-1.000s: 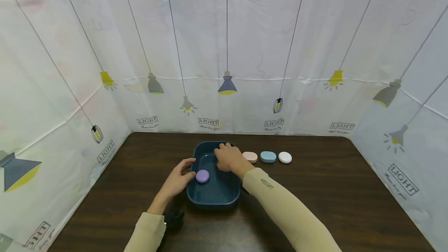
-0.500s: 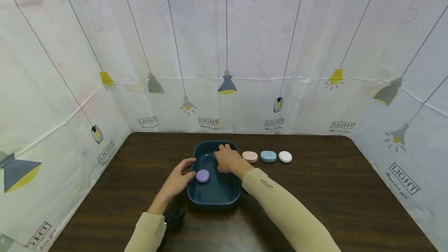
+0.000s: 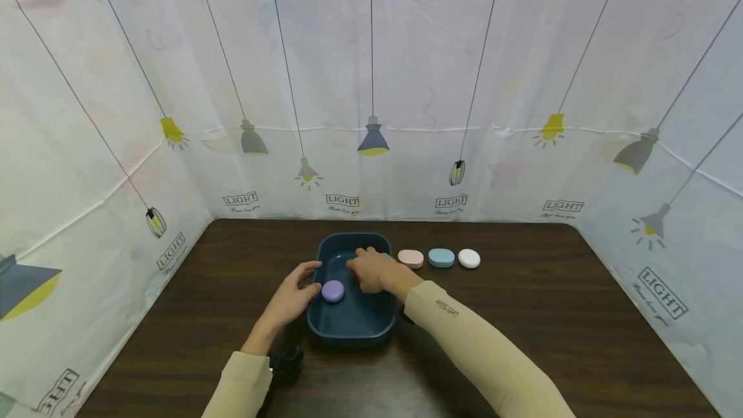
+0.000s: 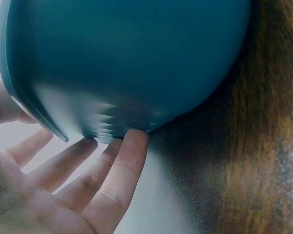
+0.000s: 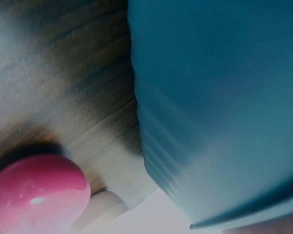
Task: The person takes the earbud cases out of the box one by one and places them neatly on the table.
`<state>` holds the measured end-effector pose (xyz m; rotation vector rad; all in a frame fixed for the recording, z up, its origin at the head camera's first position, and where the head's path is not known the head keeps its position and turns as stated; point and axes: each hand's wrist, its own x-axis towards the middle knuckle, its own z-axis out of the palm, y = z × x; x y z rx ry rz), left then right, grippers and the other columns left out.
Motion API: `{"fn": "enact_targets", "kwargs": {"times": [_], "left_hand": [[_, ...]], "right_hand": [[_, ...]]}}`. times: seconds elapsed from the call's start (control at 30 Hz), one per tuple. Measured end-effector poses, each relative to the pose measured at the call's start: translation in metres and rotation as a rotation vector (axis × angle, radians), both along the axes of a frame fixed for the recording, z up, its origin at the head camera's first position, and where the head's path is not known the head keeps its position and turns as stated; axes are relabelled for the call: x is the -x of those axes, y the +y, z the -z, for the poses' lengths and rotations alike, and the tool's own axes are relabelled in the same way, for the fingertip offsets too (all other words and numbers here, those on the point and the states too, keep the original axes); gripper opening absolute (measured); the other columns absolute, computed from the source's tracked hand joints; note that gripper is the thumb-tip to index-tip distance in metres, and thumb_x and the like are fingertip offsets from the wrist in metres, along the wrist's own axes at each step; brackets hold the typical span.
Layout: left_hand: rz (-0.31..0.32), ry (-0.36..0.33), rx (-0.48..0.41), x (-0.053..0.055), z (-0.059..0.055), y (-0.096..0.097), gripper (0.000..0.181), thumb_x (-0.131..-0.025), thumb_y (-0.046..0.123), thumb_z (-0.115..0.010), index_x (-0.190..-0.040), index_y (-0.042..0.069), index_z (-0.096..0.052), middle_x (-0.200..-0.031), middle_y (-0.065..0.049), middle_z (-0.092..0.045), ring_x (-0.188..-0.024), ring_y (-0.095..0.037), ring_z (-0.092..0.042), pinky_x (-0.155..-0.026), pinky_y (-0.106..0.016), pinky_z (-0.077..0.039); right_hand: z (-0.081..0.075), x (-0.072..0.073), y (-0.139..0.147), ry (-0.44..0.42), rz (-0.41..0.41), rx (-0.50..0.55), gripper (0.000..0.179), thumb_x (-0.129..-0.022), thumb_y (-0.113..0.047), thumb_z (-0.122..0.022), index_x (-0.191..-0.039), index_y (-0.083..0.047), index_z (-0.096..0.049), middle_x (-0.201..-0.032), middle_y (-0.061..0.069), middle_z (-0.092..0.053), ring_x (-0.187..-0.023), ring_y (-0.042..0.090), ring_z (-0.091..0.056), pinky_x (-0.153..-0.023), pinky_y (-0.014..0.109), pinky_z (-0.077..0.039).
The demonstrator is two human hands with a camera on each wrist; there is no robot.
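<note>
A dark teal plastic bin (image 3: 354, 324) stands on the table, with a round purple soap-like piece (image 3: 333, 291) inside near its left wall. My left hand (image 3: 290, 295) touches the bin's left side; in the left wrist view its extended fingers (image 4: 115, 185) rest against the outer wall. My right hand (image 3: 374, 271) is down inside the bin, fingers curled and pointing left. A sliver of a small red thing (image 3: 357, 278) shows at the fingers, most of it hidden by the hand. In the right wrist view the bin's outer wall (image 5: 205, 87) fills the right side.
To the bin's right stand a pink oval piece (image 3: 410, 258), a blue oval one (image 3: 441, 257) and a white round one (image 3: 469, 258). A glossy pink piece (image 5: 41, 195) shows large in the right wrist view. The dark wooden table (image 3: 522, 328) meets a patterned curtain (image 3: 522, 173).
My right hand has shifted slightly left and toward me inside the bin, and a bit of red now shows at its fingers. The left hand stays at the bin's side.
</note>
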<state>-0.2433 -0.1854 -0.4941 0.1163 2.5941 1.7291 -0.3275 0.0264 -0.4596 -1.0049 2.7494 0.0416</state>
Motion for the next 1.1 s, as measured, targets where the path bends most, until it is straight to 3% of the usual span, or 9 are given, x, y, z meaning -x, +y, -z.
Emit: {"fn": "enact_targets", "kwargs": {"times": [0.23, 0.53, 0.83, 1.1], "left_hand": [[-0.009, -0.009, -0.001, -0.002, -0.004, 0.003, 0.046, -0.1, 0.008, -0.058, -0.146, 0.009, -0.051, -0.15, -0.028, -0.046, -0.122, -0.043, -0.058, -0.097, -0.059, -0.048], [0.003, -0.006, 0.002, 0.0, 0.001, -0.001, 0.046, -0.101, 0.011, -0.059, -0.146, 0.013, -0.051, -0.151, -0.026, -0.046, -0.123, -0.04, -0.058, -0.097, -0.057, -0.049], [-0.002, -0.018, -0.013, -0.005, -0.011, 0.004, 0.045, -0.101, 0.007, -0.058, -0.146, 0.008, -0.05, -0.151, -0.03, -0.042, -0.125, -0.046, -0.055, -0.099, -0.059, -0.047], [0.019, -0.006, 0.0, 0.0, -0.002, 0.0, 0.047, -0.102, 0.012, -0.059, -0.148, 0.012, -0.049, -0.152, -0.025, -0.044, -0.127, -0.042, -0.055, -0.098, -0.057, -0.048]], "right_hand": [[-0.006, -0.011, 0.004, -0.025, -0.026, 0.008, 0.03, -0.091, -0.022, -0.072, -0.12, -0.024, -0.067, -0.113, 0.002, -0.056, -0.1, 0.02, -0.05, -0.077, 0.037, -0.052], [-0.014, -0.024, 0.015, 0.01, -0.09, 0.125, 0.031, -0.089, -0.023, -0.073, -0.12, -0.021, -0.069, -0.108, 0.001, -0.054, -0.095, 0.019, -0.048, -0.071, 0.032, -0.051], [-0.025, -0.043, 0.023, 0.017, -0.082, 0.21, 0.03, -0.091, -0.023, -0.073, -0.12, -0.021, -0.068, -0.111, 0.001, -0.053, -0.098, 0.019, -0.046, -0.069, 0.03, -0.05], [-0.034, -0.056, 0.037, 0.077, -0.089, 0.28, 0.026, -0.09, -0.023, -0.074, -0.115, -0.024, -0.068, -0.109, 0.0, -0.052, -0.096, 0.017, -0.044, -0.073, 0.029, -0.048]]}}
